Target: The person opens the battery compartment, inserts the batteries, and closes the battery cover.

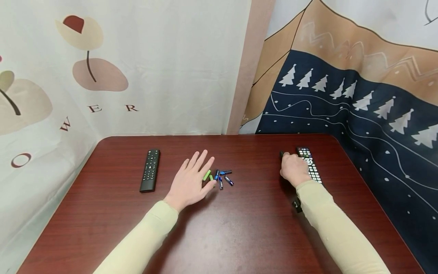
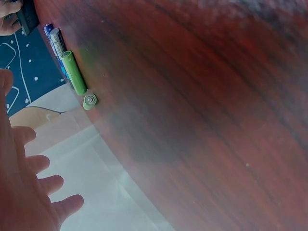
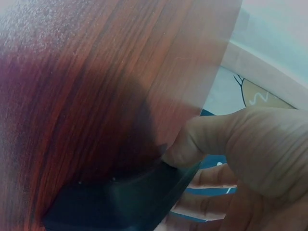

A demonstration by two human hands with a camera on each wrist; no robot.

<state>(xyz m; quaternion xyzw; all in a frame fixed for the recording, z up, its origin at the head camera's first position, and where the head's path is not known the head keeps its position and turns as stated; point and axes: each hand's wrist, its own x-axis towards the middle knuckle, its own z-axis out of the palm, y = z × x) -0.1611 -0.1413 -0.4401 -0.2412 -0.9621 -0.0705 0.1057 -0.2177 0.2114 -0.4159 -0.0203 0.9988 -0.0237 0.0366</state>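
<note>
My left hand (image 1: 189, 182) is spread flat with straight fingers over the table, just left of a small group of batteries. Two green batteries (image 1: 207, 175) lie by its thumb and forefinger, and several blue batteries (image 1: 226, 172) lie just right of them. In the left wrist view, a green battery (image 2: 73, 72) lies on its side beside another seen end-on. At the right, my right hand (image 1: 295, 168) grips a black remote control (image 3: 120, 202), its thumb on the near edge; most of it is hidden in the head view. Beside that hand lies a remote with white buttons (image 1: 309, 163).
Another black remote control (image 1: 149, 171) lies on the left part of the brown wooden table (image 1: 246, 236). A white patterned curtain (image 1: 171, 76) hangs behind the table's far edge, and a dark blue cloth with trees (image 1: 342, 102) hangs along the right side.
</note>
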